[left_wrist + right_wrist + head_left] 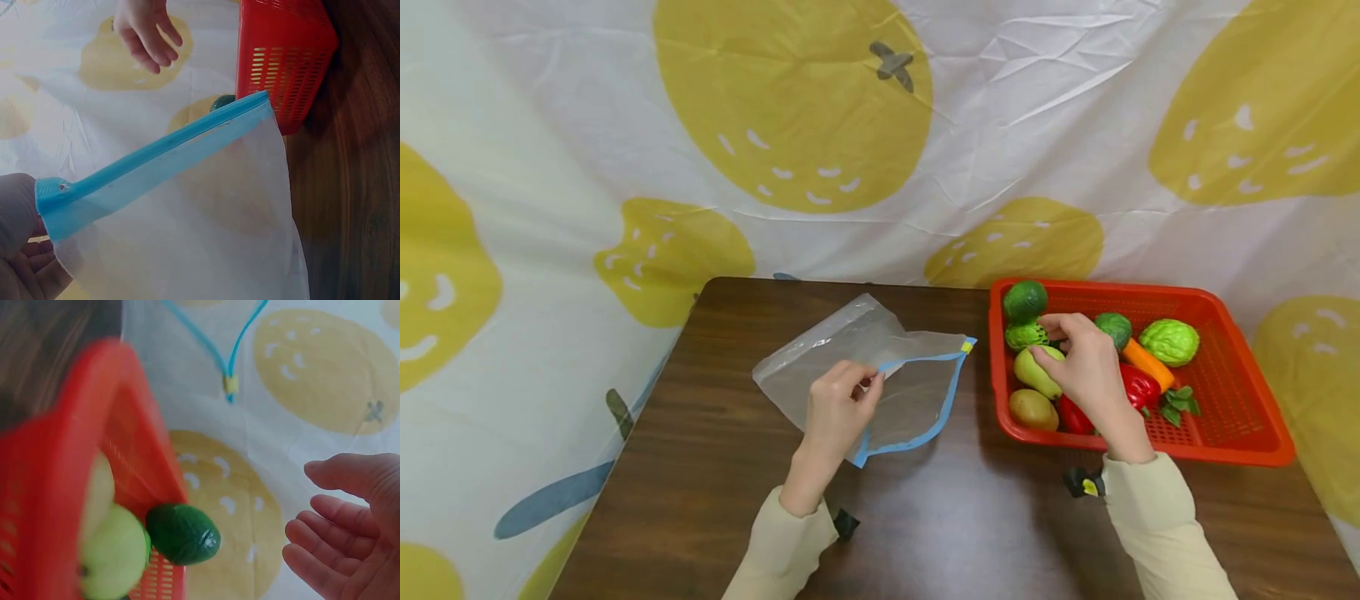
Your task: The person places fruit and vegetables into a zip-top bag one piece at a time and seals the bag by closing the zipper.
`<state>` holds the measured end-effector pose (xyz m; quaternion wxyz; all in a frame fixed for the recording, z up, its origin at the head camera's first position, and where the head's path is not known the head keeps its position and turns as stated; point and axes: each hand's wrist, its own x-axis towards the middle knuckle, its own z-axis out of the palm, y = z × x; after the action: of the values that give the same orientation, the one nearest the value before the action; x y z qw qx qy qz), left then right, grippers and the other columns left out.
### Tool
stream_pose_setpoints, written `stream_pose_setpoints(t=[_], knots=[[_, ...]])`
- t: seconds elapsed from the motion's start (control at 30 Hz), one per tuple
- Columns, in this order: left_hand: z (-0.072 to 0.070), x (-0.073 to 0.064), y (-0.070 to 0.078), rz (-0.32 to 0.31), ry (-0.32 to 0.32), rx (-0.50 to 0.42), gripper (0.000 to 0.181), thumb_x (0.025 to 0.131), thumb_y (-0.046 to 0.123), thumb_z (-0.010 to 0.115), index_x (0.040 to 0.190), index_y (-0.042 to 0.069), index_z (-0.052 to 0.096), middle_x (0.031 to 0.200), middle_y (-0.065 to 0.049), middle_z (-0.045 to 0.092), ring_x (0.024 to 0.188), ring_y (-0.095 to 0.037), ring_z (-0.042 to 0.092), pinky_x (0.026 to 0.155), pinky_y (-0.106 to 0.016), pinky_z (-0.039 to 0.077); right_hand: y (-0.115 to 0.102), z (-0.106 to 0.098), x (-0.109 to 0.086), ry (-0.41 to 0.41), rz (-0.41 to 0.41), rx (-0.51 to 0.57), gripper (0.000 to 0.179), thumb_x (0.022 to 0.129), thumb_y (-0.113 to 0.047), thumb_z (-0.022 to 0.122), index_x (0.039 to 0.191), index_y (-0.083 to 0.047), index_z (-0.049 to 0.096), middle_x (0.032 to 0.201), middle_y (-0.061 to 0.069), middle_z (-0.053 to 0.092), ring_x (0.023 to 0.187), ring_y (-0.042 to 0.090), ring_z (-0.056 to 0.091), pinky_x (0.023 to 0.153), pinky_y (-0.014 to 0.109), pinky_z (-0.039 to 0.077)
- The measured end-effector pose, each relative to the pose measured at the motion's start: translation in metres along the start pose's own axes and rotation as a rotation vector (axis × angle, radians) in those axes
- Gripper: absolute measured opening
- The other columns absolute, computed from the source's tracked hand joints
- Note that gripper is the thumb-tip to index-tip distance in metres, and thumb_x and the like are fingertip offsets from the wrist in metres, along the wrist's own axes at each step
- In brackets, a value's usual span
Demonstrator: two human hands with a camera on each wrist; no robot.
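My left hand pinches the blue-edged rim of a clear zip bag, whose mouth gapes toward the right with a yellow slider at its far corner. In the left wrist view the bag's blue zip strip runs up from that hand. Over the left part of a red basket hovers my right hand, fingers apart and nothing held. Nearest it are a green pear and a dark green avocado.
The basket also holds a brown-yellow round fruit, a red pepper, a carrot and a green cabbage. It stands on the right of a dark wooden table. Behind hangs a lemon-print cloth.
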<state>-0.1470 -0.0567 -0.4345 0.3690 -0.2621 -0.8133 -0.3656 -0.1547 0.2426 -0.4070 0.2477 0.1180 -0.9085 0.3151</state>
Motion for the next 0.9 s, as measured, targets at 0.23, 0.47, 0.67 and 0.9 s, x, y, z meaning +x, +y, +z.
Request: stream_pose_setpoints(t=[0.23, 0.47, 0.67, 0.9], knots=[[0.000, -0.002, -0.001, -0.002, -0.006, -0.003, 0.009, 0.070, -0.006, 0.073, 0.068, -0.001, 0.066, 0.061, -0.007, 0.058, 0.049, -0.014, 0.053, 0.044, -0.019, 0.044, 0.013, 0.001, 0.032, -0.130, 0.040, -0.069, 0.035, 0.076, -0.001, 0.073, 0.107, 0.009, 0.061, 0.099, 0.024, 0.059, 0.086, 0.037, 0.058, 0.070, 0.049, 0.049], [0.002, -0.004, -0.001, 0.000, -0.001, -0.003, 0.009, 0.069, -0.005, 0.075, 0.069, -0.001, 0.067, 0.062, -0.007, 0.057, 0.049, -0.012, 0.052, 0.045, -0.018, 0.044, 0.029, 0.006, 0.056, -0.271, 0.094, -0.148, 0.038, 0.078, -0.005, 0.071, 0.112, 0.009, 0.058, 0.107, 0.026, 0.057, 0.092, 0.039, 0.054, 0.074, 0.051, 0.046], [0.002, -0.005, -0.002, 0.001, -0.005, -0.011, 0.009, 0.070, -0.004, 0.075, 0.070, 0.000, 0.067, 0.063, -0.006, 0.058, 0.050, -0.012, 0.052, 0.045, -0.017, 0.044, 0.039, 0.013, 0.067, -0.367, 0.114, -0.187, 0.045, 0.079, -0.006, 0.071, 0.118, 0.009, 0.055, 0.117, 0.029, 0.052, 0.107, 0.046, 0.048, 0.082, 0.057, 0.044], [0.002, -0.005, -0.002, 0.001, 0.001, -0.015, 0.010, 0.069, -0.004, 0.076, 0.069, 0.001, 0.067, 0.062, -0.005, 0.058, 0.050, -0.012, 0.052, 0.046, -0.018, 0.044, 0.044, 0.023, 0.074, -0.468, 0.105, -0.249, 0.055, 0.077, -0.008, 0.074, 0.124, 0.007, 0.049, 0.124, 0.029, 0.041, 0.112, 0.049, 0.038, 0.078, 0.057, 0.045]])
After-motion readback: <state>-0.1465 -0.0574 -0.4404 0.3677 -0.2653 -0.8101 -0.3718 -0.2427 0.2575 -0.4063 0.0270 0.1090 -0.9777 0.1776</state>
